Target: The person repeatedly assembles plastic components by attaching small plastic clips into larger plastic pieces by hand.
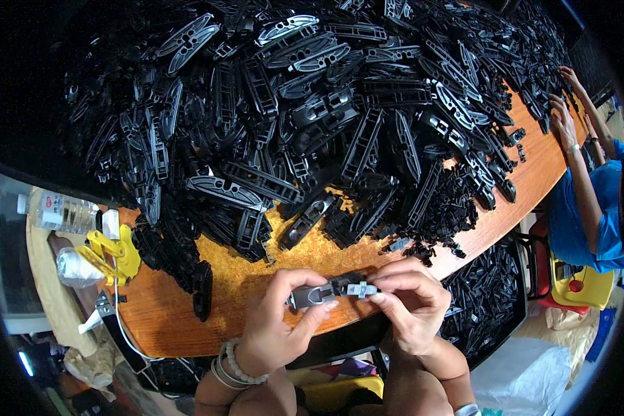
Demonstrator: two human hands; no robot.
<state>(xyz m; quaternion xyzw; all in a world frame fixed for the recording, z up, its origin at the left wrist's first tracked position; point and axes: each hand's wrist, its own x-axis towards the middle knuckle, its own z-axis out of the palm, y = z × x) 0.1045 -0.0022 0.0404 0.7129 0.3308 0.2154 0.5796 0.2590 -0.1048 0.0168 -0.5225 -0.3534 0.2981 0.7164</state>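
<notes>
Over the near edge of the wooden table, my left hand [272,327] pinches a dark plastic part [313,296] between thumb and fingers. My right hand [417,310] grips a small light grey plastic piece [361,290] at the right end of that part. The two pieces meet or overlap between my fingertips; whether they are joined I cannot tell. Just beyond my hands lies a long black plastic housing [306,220]. Another dark elongated part [202,291] lies to the left of my left hand.
A large heap of black plastic parts [326,111] covers the far side of the wooden table [166,326]. At left are a yellow tool [121,255] and a clear bottle [66,211]. A bin of black parts [482,305] sits below right. Another person's hands [564,121] work at far right.
</notes>
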